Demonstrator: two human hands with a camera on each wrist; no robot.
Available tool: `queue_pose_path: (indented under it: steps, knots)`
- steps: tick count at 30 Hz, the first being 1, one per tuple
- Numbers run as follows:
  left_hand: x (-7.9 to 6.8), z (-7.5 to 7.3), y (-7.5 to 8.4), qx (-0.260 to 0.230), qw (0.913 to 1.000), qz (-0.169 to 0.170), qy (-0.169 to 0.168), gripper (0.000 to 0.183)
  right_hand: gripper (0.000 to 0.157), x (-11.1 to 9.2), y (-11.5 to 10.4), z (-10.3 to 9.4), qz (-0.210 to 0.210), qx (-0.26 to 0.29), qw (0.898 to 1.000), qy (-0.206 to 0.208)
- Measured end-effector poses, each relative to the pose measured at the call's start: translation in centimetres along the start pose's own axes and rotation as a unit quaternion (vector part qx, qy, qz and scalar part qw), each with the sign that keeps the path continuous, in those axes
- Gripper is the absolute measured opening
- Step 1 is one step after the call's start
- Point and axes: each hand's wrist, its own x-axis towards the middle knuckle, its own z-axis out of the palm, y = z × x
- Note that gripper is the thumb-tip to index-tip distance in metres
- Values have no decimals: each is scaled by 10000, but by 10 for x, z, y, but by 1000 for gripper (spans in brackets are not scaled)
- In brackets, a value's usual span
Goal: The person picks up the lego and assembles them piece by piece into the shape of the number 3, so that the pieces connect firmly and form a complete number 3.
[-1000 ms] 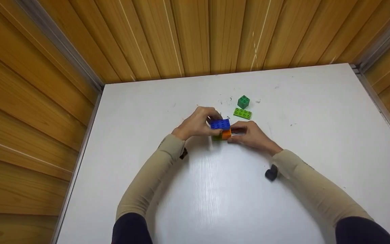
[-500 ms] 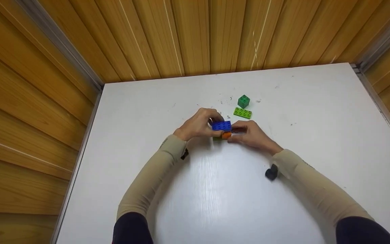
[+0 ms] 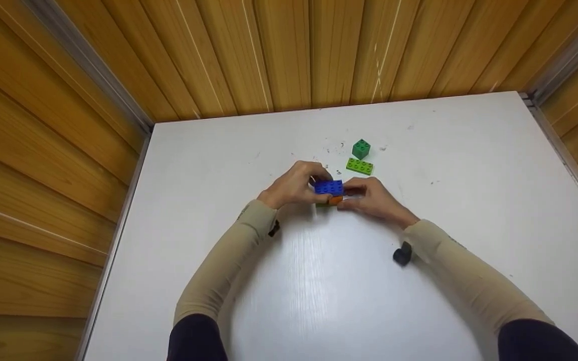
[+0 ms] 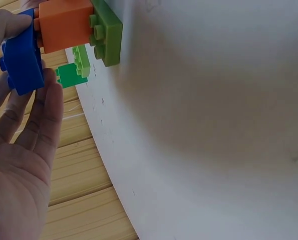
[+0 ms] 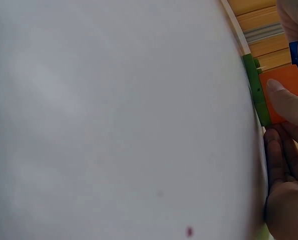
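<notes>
My left hand pinches a blue toy building brick between thumb and fingers. Under it is an orange brick, standing on a flat green brick that lies on the table. In the left wrist view, the blue brick meets the orange one's studs at its end, and some studs still show between them. My right hand grips the orange brick from the right, its thumb on the near face. The head view hides most of the orange and green bricks.
Behind the hands lie a light-green flat brick and a dark-green square brick. The white table meets slatted wooden walls at the back and sides. A small black device is by the right sleeve.
My left hand has shifted the blue brick slightly right and toward me, down over the orange brick, so less orange shows. The right hand has hardly moved.
</notes>
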Motion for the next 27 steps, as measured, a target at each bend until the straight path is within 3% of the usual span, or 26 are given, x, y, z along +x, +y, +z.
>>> queue_pose_path:
  steps: [9,27]
  knots:
    - [1,0,0,201,9998,1,-45,37,40,1,0,0,95,7,10000,-3]
    - [1,0,-1,-221,9997,-120,-9,35,38,1,-1,0,63,180,9998,-29]
